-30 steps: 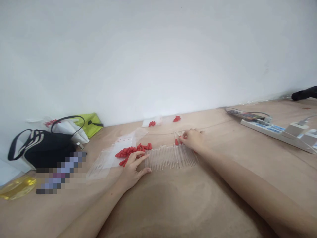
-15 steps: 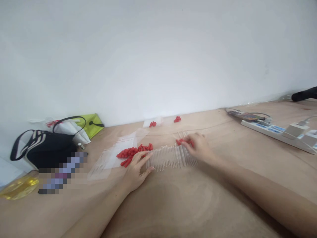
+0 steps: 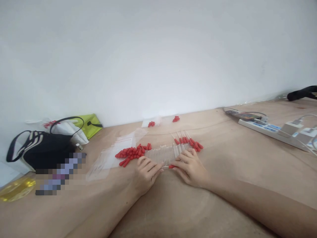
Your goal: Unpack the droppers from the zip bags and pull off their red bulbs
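Note:
Between the fingertips of my left hand is a thin clear dropper tube. My right hand pinches a small red rubber bulb at the tube's right end; whether the tube is inside it I cannot tell. Just beyond both hands lies a row of clear tubes, side by side. Past my right hand, several droppers with red bulbs lie with their thin tips pointing away. A heap of loose red bulbs rests beyond my left hand.
Clear plastic bags lie under the heap. Two small clusters of red bulbs sit near the wall. At left are a black bag, a green bag and a yellow packet. A power strip with plugs stands right.
My right hand has come nearer from the bulbs at the far right with a red bulb. My left hand has moved slightly right and nearer, and now pinches a tube.

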`<act>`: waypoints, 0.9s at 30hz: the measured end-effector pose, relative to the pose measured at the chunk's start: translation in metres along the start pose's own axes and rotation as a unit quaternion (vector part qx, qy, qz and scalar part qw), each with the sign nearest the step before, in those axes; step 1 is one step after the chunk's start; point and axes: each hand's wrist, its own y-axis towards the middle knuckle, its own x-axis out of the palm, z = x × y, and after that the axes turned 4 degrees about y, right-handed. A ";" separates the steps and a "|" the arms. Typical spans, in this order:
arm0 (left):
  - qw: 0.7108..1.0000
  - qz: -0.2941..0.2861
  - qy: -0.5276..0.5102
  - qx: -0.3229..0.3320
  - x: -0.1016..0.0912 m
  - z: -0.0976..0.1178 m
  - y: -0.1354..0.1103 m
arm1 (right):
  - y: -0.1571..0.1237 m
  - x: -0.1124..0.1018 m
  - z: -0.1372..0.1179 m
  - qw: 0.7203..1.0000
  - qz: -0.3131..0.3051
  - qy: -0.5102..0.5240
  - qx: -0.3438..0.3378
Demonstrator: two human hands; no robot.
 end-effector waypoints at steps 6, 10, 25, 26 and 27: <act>0.999 -0.019 0.029 0.018 -0.003 0.005 0.001 | -0.004 0.001 0.002 1.000 0.004 -0.008 -0.012; 0.999 -0.012 0.032 0.015 -0.005 0.007 0.001 | -0.005 0.001 0.002 1.000 0.001 -0.006 -0.026; 1.000 -0.007 -0.003 -0.001 -0.006 0.007 0.000 | -0.006 -0.004 -0.001 0.998 0.015 -0.008 -0.053; 1.000 -0.009 -0.003 -0.003 -0.007 0.008 0.001 | -0.006 -0.004 -0.001 0.998 0.013 -0.010 -0.053; 1.000 -0.011 -0.002 -0.005 -0.007 0.009 0.001 | -0.006 -0.004 -0.002 0.999 0.011 -0.012 -0.052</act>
